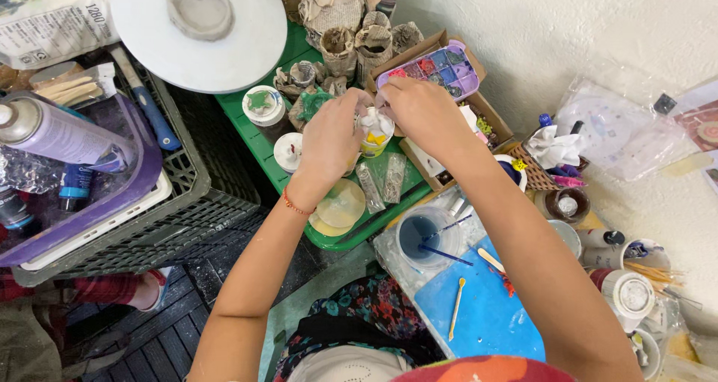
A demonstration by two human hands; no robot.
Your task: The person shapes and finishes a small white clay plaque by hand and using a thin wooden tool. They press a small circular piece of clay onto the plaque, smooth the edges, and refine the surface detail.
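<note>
Both my hands meet over a green tray. My left hand, with a red thread bracelet on the wrist, grips a small white jar with yellow on it. My right hand pinches a scrap of white tissue at the jar's top. Behind the hands stand several paper-wrapped pots and a purple paint palette in a cardboard box. Small white-lidded jars sit on the tray to the left.
A white round disc rests on a grey crate holding a spray can. A cup of blue water, a blue mat with sticks, paint jars and plastic bags crowd the right side by the wall.
</note>
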